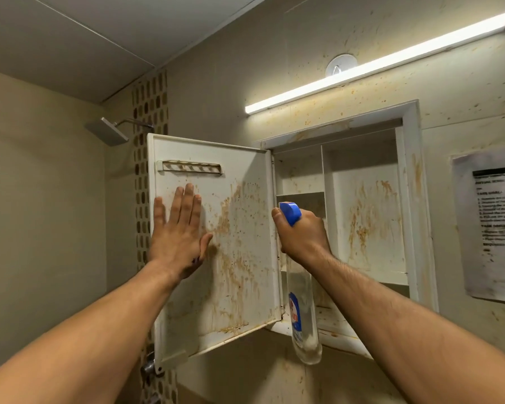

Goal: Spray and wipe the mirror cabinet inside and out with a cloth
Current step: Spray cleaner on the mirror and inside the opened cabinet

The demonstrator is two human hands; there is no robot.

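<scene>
The white cabinet door (239, 258) stands swung open to the left, its inner face streaked with brown stains. My left hand (180, 231) presses flat against that face near its outer edge, fingers straight. My right hand (301, 233) grips the neck of a clear spray bottle (305, 322) with a blue trigger head (289, 212), nozzle towards the door. The cabinet interior (365, 217) behind it has white shelves and a stained back wall. No cloth is in view.
A lit tube light (376, 64) runs above the cabinet, with a round wall hook (341, 64) over it. A shower head (107, 131) hangs at the left by a mosaic tile strip. A printed paper sheet (491, 223) is stuck on the right wall.
</scene>
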